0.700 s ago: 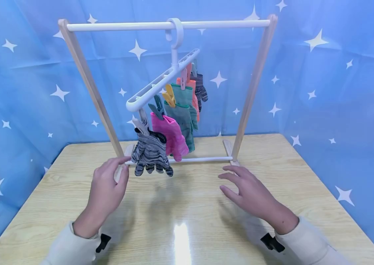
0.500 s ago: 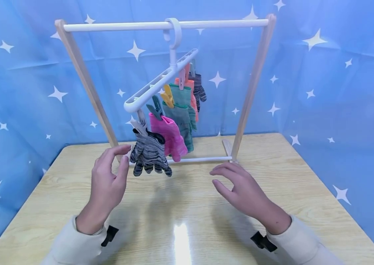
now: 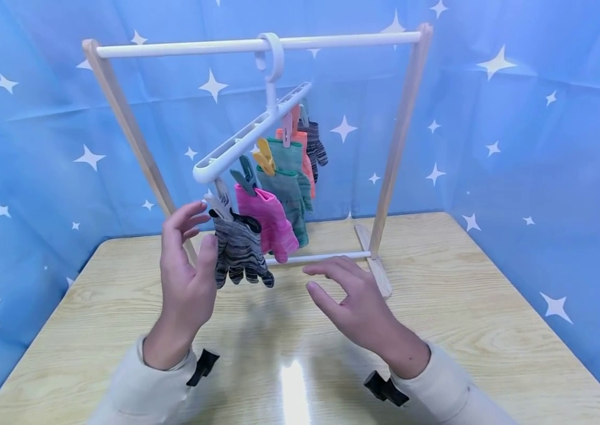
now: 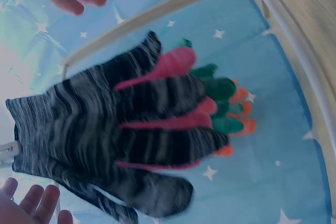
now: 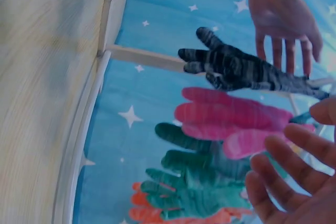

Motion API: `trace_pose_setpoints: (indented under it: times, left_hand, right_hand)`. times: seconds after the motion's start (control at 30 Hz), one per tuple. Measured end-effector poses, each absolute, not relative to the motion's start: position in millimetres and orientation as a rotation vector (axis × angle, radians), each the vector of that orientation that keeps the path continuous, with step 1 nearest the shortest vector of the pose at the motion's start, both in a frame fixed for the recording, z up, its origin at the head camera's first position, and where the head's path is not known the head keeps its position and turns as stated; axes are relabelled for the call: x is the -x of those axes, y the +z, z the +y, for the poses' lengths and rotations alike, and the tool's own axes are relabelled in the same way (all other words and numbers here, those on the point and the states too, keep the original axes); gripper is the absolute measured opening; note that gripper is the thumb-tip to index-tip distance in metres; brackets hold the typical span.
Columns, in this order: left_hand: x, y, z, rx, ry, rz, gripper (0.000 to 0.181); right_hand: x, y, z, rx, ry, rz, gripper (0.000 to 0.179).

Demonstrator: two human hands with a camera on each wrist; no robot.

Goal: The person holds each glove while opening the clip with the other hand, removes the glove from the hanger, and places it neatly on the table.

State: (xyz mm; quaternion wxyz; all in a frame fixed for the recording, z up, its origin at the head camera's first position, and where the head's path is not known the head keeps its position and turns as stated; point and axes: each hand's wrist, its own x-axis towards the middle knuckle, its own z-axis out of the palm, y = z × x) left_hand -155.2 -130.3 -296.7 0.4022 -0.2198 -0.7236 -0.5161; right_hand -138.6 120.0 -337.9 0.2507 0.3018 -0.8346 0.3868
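Note:
A black-and-grey striped glove (image 3: 240, 251) hangs by a pale grey clothespin (image 3: 219, 206) from the near end of a white clip hanger (image 3: 257, 127). My left hand (image 3: 188, 277) is beside its left edge, fingers loosely bent and holding nothing; whether it touches the glove I cannot tell. My right hand (image 3: 353, 304) hovers to the right of the glove, fingers apart, with nothing in it. Behind the striped glove hang a pink glove (image 3: 268, 221) on a dark green clothespin (image 3: 245, 175), green gloves (image 3: 286, 192) on a yellow clothespin (image 3: 264, 157), an orange glove (image 3: 305, 144) and another striped glove (image 3: 316, 144).
The hanger hooks over the white top bar (image 3: 342, 42) of a rack with wooden side posts (image 3: 398, 141). A white lower bar (image 3: 326, 257) crosses near the wooden table (image 3: 438, 330). Blue star-printed cloth (image 3: 518, 147) encloses the back and sides.
My left hand has moved right and up, next to the near striped glove. My right hand has moved left toward the gloves. The head view has shifted slightly.

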Motion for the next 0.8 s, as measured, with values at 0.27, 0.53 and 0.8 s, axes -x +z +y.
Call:
trace_pose_setpoints:
  times: [0.27,0.53,0.8]
  left_hand:
    - [162,-295,-108,0.584,-1.433,-1.836,0.055]
    - [161,-292,-97,0.625,-1.599,-1.756,0.052]
    - [157,-294,-93,0.715,-1.639,-1.785,0.052]
  right_hand:
    - [147,-335,103,-0.849,1.175,-2.179,0.033]
    - [157,-321,79,-0.879,1.334,-2.119,0.036]
    - [157,-319,71,-0.882,1.419,-2.111,0.037]
